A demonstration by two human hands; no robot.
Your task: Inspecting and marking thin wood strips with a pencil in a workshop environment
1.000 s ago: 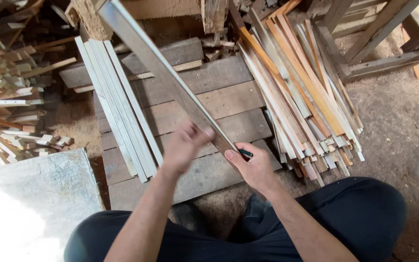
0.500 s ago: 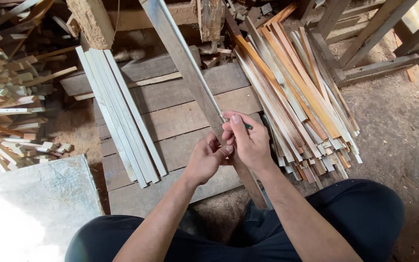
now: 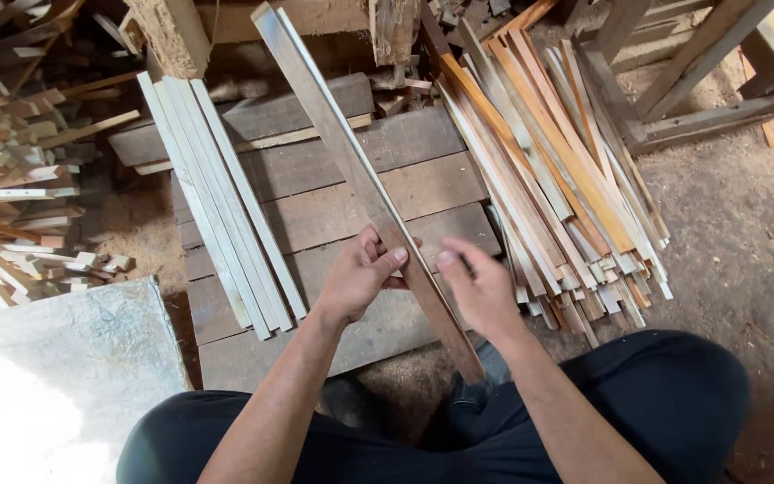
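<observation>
A person sits over a low pallet of dark planks (image 3: 333,206), viewed from above. Left of the pallet lie a heap of short offcuts (image 3: 20,179) and a pale stone slab (image 3: 64,376). On the pallet's left part rests a bundle of pale strips (image 3: 221,206). Across its middle runs one long wooden slat (image 3: 351,170), its long axis slanting from far-left down to near-right, the near end over the person's lap. The left hand (image 3: 365,273) is closed around the slat from its left side. The right hand (image 3: 477,287) hovers just right of the slat, loosely curled and blurred, pinching a small dark object; it looks apart from the wood. Right of the pallet fans a pile of mixed strips (image 3: 557,188), then bare dirt floor (image 3: 745,233).
</observation>
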